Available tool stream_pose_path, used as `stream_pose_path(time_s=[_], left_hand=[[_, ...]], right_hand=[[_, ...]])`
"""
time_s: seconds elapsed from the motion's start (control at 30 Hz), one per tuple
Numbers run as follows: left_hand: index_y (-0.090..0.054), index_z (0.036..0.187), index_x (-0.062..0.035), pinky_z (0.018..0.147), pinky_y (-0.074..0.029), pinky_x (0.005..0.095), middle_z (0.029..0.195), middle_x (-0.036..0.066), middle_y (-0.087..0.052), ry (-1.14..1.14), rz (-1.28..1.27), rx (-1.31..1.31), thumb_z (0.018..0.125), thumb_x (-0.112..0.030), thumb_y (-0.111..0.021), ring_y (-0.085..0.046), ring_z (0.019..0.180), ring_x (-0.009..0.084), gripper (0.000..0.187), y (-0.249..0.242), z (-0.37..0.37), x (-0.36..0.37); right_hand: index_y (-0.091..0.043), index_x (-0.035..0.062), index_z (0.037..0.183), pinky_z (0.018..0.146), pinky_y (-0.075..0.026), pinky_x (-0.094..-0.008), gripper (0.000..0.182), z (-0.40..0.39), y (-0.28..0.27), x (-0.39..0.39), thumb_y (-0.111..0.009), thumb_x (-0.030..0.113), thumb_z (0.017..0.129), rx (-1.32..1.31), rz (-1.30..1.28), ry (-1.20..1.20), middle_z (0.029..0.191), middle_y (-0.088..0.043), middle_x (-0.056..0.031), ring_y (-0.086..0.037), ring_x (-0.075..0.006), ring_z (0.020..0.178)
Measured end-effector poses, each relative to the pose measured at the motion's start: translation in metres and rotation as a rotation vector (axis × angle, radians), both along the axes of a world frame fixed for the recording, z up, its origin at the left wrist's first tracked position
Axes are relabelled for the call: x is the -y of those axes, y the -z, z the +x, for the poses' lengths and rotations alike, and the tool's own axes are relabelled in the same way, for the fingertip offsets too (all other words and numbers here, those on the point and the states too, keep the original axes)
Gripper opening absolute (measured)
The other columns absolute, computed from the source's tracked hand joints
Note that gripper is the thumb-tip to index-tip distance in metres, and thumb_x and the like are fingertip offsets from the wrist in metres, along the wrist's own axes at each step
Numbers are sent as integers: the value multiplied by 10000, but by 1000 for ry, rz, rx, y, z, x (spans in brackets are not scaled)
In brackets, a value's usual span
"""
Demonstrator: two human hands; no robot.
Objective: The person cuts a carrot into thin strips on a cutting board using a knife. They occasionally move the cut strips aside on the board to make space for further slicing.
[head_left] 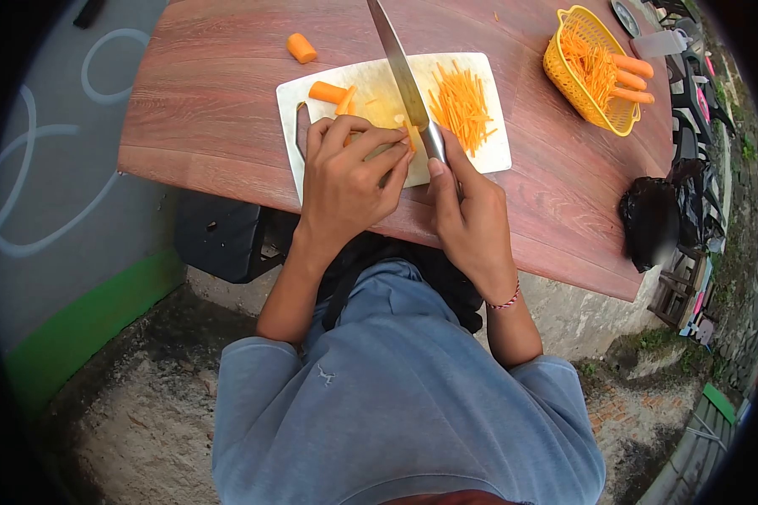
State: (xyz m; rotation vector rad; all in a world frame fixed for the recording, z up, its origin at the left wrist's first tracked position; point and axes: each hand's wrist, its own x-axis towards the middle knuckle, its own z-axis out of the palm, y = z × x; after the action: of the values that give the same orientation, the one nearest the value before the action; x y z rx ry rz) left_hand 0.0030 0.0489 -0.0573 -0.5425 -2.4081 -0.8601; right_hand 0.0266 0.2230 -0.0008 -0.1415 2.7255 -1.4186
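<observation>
- My right hand (470, 206) is wrapped tight on the handle of the knife (403, 71), thumb along the near side, blade pointing away from me over the board (499, 126).
- My left hand (349, 172) is curled, fingertips drawn together and clamped on a small carrot piece (412, 140), right beside the blade; the fingers hide most of it.
- Right of the blade, a loose pile of carrot strips (461, 105) sits on the board.
- Left of it, there's a cut carrot chunk (328, 92) on the board, and a stub (301, 48) beyond, on the table (219, 93).
- Far right, a yellow basket (616, 125) holds shreds (588, 69) and carrots (630, 79).
</observation>
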Motion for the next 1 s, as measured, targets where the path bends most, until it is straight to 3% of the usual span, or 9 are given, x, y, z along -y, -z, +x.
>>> stream_pose_path(time_s=[0.1,0.3,0.73,1.0], left_hand=[[-845,974,-73,932,-443,440,1087,-16,-792,4,-10,6,843,-158,-830,-665,1011,216,157,-1,2,1],[-841,1017,-66,972,-425,448,1153,-5,-773,27,-32,41,866,-185,-811,-644,1068,228,194,-6,5,2],[-838,1046,-46,1016,-420,467,1148,6,-770,40,-48,56,869,-212,-818,-640,1082,234,243,-6,6,4],[-839,1047,-48,1009,-426,465,1138,12,-774,41,-48,48,864,-207,-819,-646,1072,236,243,-4,5,5]], right_hand=[[-573,-31,1485,771,-570,-441,428,3,3,-6,-601,143,1095,112,-32,51,985,-709,-321,-756,-441,900],[-566,-42,1497,856,-577,-411,437,19,-1,-10,-606,117,1091,61,-95,-10,1085,-714,-342,-763,-440,1007],[-571,-50,1493,848,-575,-412,440,37,-7,-13,-616,98,1081,83,-47,-22,1056,-717,-334,-756,-454,986],[-576,-43,1491,801,-572,-431,438,40,-7,-14,-619,87,1075,82,-26,-15,981,-708,-313,-750,-445,893]])
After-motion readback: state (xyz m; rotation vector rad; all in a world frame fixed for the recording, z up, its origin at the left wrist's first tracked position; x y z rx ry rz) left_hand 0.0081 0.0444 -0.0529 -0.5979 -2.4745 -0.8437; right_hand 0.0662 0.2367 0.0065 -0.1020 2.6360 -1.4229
